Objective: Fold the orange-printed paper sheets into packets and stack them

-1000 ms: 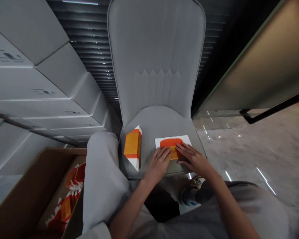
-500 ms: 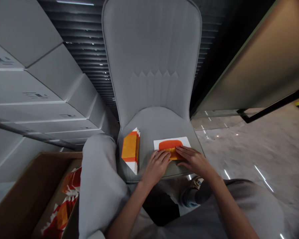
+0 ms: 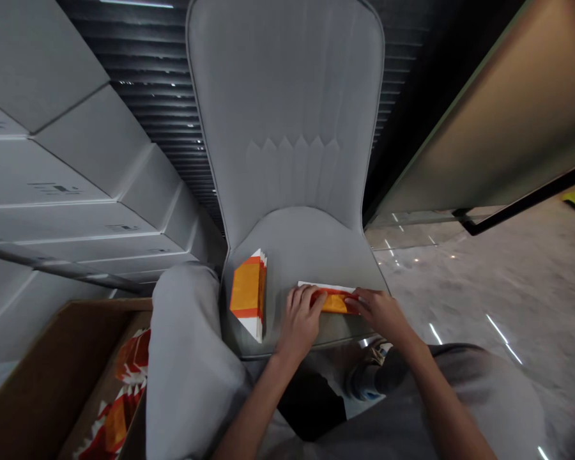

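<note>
A folded paper piece [image 3: 334,303], white, red and orange, lies near the front right of a grey chair seat [image 3: 311,239]. My left hand [image 3: 303,314] grips its left end, thumb in front and fingers behind. At its right end my right hand [image 3: 381,310] pinches the paper between thumb and fingers. To the left on the seat rests a stack of folded papers [image 3: 248,291] in the same colours, with pointed white ends; neither hand touches it.
An open cardboard box [image 3: 38,377] at lower left holds several similar folded papers [image 3: 119,415]. White boxes [image 3: 43,169] are stacked at left. A glass door with a black handle [image 3: 531,199] stands at right. My knee [image 3: 186,332] is beside the seat.
The paper's white and red back part has been folded forward, so it is now a narrow strip. My fingers have curled round its two ends. The view has shifted slightly.
</note>
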A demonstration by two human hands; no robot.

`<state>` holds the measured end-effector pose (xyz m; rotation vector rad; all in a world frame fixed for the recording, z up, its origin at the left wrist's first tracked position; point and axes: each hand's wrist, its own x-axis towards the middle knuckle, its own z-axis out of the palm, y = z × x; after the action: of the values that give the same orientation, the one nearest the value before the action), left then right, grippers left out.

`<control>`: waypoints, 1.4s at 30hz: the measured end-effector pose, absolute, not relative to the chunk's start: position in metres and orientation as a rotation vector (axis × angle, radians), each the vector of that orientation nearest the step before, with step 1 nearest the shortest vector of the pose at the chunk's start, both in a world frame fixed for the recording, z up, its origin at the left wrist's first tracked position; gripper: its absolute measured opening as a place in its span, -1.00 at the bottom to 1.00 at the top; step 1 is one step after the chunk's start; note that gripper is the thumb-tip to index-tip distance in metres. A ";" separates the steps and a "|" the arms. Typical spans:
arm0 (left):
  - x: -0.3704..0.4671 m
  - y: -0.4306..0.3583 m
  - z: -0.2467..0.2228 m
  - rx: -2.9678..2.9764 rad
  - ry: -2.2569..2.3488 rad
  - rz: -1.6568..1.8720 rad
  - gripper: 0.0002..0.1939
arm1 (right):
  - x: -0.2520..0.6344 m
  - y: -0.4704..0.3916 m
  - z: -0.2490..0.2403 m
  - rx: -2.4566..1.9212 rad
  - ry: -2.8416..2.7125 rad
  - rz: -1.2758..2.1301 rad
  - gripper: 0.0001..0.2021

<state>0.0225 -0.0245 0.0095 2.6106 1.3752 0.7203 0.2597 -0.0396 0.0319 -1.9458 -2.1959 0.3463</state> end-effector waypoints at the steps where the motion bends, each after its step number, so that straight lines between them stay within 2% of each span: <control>1: 0.025 -0.026 0.010 2.608 1.371 0.728 -0.57 | 0.259 -0.038 0.030 -1.983 -2.175 0.352 -0.73; 6: 0.037 -0.034 0.012 2.671 1.224 0.629 -0.56 | 0.256 -0.036 0.026 -2.028 -2.101 0.372 -0.72; 13: 0.041 -0.040 0.011 2.710 1.231 0.530 -0.42 | 0.254 -0.038 0.023 -2.180 -1.916 0.264 -0.72; 17: 0.044 -0.044 0.009 2.699 1.294 0.505 -0.39 | 0.271 -0.040 0.019 -2.132 -1.785 0.421 -0.64; 23: 0.053 -0.056 0.008 2.659 1.425 0.482 -0.36 | 0.291 -0.046 0.013 -1.972 -1.665 0.592 -0.64; 42: 0.055 -0.057 0.010 2.647 1.411 0.515 -0.33 | 0.285 -0.052 -0.002 -2.047 -1.605 0.466 -0.55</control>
<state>0.0547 -0.0565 0.0103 2.6472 1.4112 0.5149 0.2850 -0.0516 -0.0023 -2.0467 -1.6050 0.4660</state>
